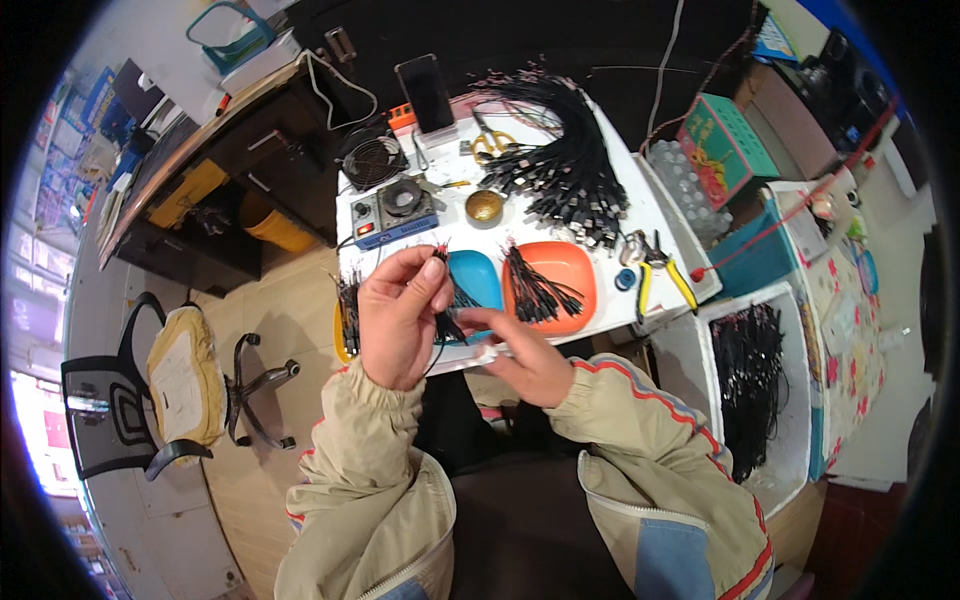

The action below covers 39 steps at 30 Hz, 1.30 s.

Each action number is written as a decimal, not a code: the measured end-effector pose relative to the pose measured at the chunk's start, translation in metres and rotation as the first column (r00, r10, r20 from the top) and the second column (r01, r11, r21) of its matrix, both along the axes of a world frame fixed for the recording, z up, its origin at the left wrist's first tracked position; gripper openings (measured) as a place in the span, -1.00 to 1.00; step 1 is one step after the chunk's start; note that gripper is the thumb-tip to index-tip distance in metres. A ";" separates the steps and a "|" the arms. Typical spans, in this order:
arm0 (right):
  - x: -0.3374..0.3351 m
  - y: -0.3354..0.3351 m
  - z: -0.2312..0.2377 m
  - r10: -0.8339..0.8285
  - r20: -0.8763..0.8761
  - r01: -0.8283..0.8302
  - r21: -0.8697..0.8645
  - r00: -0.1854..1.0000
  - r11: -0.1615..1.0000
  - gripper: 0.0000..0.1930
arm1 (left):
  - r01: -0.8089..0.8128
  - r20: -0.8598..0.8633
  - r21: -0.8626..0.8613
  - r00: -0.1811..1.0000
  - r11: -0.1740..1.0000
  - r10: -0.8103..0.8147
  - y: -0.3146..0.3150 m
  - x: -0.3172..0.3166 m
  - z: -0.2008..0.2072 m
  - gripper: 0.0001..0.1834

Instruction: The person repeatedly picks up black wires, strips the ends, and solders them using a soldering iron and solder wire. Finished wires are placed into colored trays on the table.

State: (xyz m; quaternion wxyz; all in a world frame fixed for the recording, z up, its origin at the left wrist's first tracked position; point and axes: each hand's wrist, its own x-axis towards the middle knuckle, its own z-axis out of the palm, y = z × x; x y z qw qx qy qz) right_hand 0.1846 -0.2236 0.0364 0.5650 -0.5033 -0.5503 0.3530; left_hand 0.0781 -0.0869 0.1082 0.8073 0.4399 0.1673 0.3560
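My left hand (pixel 400 315) pinches a thin black cable (pixel 442 325) upright between thumb and fingers, its reddish stripped wire ends showing above the fingertips. Close beside it on the right, my right hand (pixel 525 362) has bent fingers near the cable's lower part. A small pale piece shows at its fingertips, too small to name. Behind the hands, a blue tray (pixel 482 262) holds a few short cables and is partly covered. Next to it an orange tray (pixel 575 262) carries a bunch of black cables (pixel 535 285) with reddish ends. More cables (pixel 349 310) lie left of my left hand.
Farther back stand a soldering-type unit (pixel 395 215), a small fan (pixel 373 162), a round tin (pixel 484 208), scissors (pixel 490 143), a phone (pixel 425 92) and a large cable bundle (pixel 575 160). Yellow-handled pliers (pixel 660 275) lie right. A foam box (pixel 800 400) of cables and a chair (pixel 180 375) flank the table.
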 end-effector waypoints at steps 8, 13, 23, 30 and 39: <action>0.002 -0.056 0.040 -0.053 -0.430 -0.036 -0.196 0.901 0.980 -0.77 | 0.058 -0.100 0.268 0.994 0.962 -0.032 -0.067 0.011 -0.004 -0.66; 0.081 -0.203 0.127 -0.492 -0.124 0.455 -0.242 0.862 0.857 -0.70 | 0.170 -0.232 0.238 0.966 0.956 -0.114 -0.060 0.005 -0.021 -0.67; 0.217 -0.342 0.045 -0.271 0.954 0.970 -0.068 0.131 0.232 -0.79 | 0.243 -0.384 0.147 0.907 0.959 -0.171 -0.041 -0.027 -0.083 -0.80; 0.278 -0.357 -0.126 -0.468 0.875 0.986 -0.056 0.124 0.157 -0.73 | 0.243 -0.481 0.138 0.864 0.960 -0.149 -0.032 -0.049 -0.094 -0.83; 0.318 -0.377 -0.192 -0.497 0.861 0.994 -0.077 0.104 0.075 -0.74 | 0.101 -0.501 0.203 0.865 0.974 0.014 -0.006 -0.071 -0.104 -0.83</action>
